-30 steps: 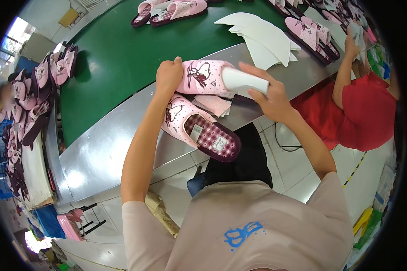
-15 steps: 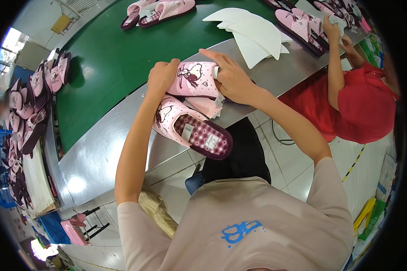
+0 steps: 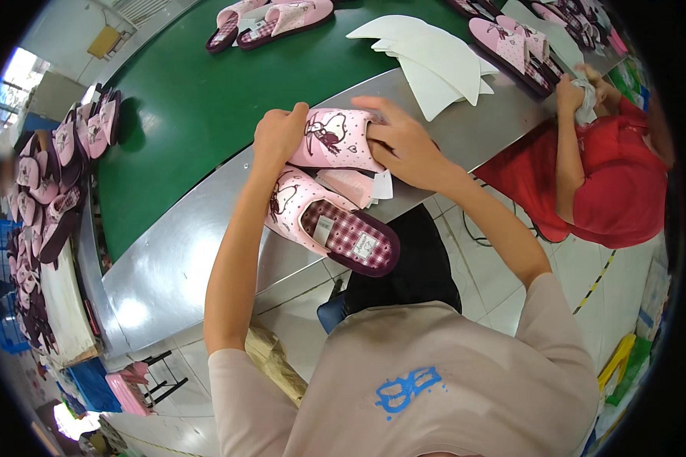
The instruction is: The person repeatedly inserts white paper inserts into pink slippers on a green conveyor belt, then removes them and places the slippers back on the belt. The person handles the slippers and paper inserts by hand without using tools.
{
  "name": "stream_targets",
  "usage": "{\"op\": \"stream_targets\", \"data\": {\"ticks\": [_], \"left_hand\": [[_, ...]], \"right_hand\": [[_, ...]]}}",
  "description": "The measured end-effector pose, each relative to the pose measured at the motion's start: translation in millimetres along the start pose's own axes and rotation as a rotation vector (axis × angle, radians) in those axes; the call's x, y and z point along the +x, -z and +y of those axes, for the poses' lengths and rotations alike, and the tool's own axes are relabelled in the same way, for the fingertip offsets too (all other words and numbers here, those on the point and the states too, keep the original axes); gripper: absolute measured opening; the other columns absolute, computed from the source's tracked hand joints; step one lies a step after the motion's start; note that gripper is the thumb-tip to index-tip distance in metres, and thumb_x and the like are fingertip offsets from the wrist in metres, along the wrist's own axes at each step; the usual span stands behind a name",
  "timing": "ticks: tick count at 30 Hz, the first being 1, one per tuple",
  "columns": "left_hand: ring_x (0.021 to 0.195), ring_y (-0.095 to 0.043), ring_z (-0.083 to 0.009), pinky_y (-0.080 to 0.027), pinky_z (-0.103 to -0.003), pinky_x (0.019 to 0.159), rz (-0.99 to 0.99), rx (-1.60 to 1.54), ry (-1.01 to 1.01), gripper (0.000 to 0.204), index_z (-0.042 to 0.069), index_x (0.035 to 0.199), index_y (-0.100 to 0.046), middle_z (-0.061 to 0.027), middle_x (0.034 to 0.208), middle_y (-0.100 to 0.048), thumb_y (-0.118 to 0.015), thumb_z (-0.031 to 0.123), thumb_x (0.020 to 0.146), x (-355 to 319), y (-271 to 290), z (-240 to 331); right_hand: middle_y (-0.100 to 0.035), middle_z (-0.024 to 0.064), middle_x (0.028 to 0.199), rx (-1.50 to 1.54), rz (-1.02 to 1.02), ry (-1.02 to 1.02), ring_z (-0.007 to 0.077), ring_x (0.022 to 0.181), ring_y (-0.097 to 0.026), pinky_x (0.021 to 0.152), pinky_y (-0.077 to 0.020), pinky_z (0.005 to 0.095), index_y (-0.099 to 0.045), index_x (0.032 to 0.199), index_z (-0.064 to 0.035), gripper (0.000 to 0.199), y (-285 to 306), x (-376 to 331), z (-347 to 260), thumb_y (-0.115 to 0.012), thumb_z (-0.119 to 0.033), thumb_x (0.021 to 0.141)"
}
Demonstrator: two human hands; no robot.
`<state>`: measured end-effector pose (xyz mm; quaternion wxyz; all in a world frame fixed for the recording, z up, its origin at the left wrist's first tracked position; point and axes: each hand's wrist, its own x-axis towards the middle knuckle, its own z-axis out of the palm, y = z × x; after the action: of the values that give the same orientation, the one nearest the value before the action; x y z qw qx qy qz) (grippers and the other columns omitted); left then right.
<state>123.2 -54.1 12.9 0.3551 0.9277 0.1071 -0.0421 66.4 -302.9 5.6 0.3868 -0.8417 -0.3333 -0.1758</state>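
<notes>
A pink slipper (image 3: 335, 141) with a dark printed figure lies on the steel table edge (image 3: 183, 251). My left hand (image 3: 279, 135) grips its toe end. My right hand (image 3: 404, 145) presses into its opening from the right, fingers spread over the upper. Just below it lies a second pink slipper (image 3: 331, 228) with a checked maroon insole, sole down, overhanging the table's front. A small white slip (image 3: 381, 185) pokes out under my right hand.
A green conveyor belt (image 3: 198, 99) runs behind the table, carrying a pair of slippers (image 3: 270, 19). White paper sheets (image 3: 434, 57) are stacked at the right. A person in red (image 3: 610, 183) works at the right. Several slippers (image 3: 49, 175) fill racks at left.
My right hand held a white paper wad above the slipper a second ago; it has since gone down onto the slipper's opening and the wad is out of sight. My left hand stayed on the toe.
</notes>
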Motion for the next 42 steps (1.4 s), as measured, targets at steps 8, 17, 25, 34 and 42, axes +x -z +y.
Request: {"op": "stream_targets", "data": {"ticks": [8, 17, 25, 34, 42], "left_hand": [[0.091, -0.072, -0.0438, -0.054, -0.048, 0.088, 0.021, -0.050, -0.001, 0.057, -0.004, 0.082, -0.074, -0.0271, 0.093, -0.075, -0.054, 0.049, 0.091, -1, -2, 1], [0.092, -0.072, -0.0444, -0.053, -0.049, 0.090, 0.059, -0.088, -0.020, 0.057, -0.006, 0.089, -0.076, -0.0287, 0.094, -0.075, -0.056, 0.047, 0.092, 1, -3, -2], [0.085, -0.070, -0.0423, -0.053, -0.050, 0.086, 0.055, -0.092, -0.023, 0.053, -0.007, 0.083, -0.073, -0.0274, 0.088, -0.074, -0.058, 0.043, 0.091, -2, -3, 4], [0.080, -0.070, -0.0399, -0.054, -0.047, 0.081, 0.068, -0.156, -0.075, 0.051, -0.006, 0.085, -0.074, -0.0269, 0.083, -0.073, -0.060, 0.042, 0.092, -6, -1, 4], [0.083, -0.073, -0.0310, -0.055, -0.041, 0.081, 0.245, -0.344, -0.221, 0.031, -0.003, 0.096, -0.075, -0.0203, 0.087, -0.077, -0.065, 0.026, 0.094, 1, -2, -8]], "right_hand": [[-0.067, 0.0124, 0.116, 0.045, 0.152, -0.068, 0.0319, 0.101, -0.066, 0.088, -0.0555, 0.0409, -0.070, 0.118, -0.0015, 0.036, 2, -37, -27, -0.079, -0.020, 0.088], [-0.061, 0.0123, 0.097, 0.224, 0.057, -0.251, 0.0295, 0.083, -0.062, 0.072, -0.0505, 0.0399, -0.063, 0.101, -0.0016, 0.022, -13, -23, -36, -0.076, -0.017, 0.092], [-0.066, 0.0109, 0.075, 0.054, 0.153, -0.231, 0.0310, 0.068, -0.067, 0.061, -0.0489, 0.0423, -0.064, 0.102, -0.0053, 0.024, -25, -23, -42, -0.075, -0.026, 0.096], [-0.069, 0.0155, 0.085, -0.008, 0.070, -0.224, 0.0346, 0.080, -0.069, 0.067, -0.0513, 0.0451, -0.064, 0.111, -0.0029, 0.034, -20, -23, -47, -0.071, -0.033, 0.096], [-0.062, 0.0209, 0.115, -0.287, -0.146, -0.148, 0.0392, 0.112, -0.057, 0.100, -0.0443, 0.0495, -0.059, 0.122, 0.0025, 0.064, -10, -36, -84, -0.083, -0.039, 0.080]]}}
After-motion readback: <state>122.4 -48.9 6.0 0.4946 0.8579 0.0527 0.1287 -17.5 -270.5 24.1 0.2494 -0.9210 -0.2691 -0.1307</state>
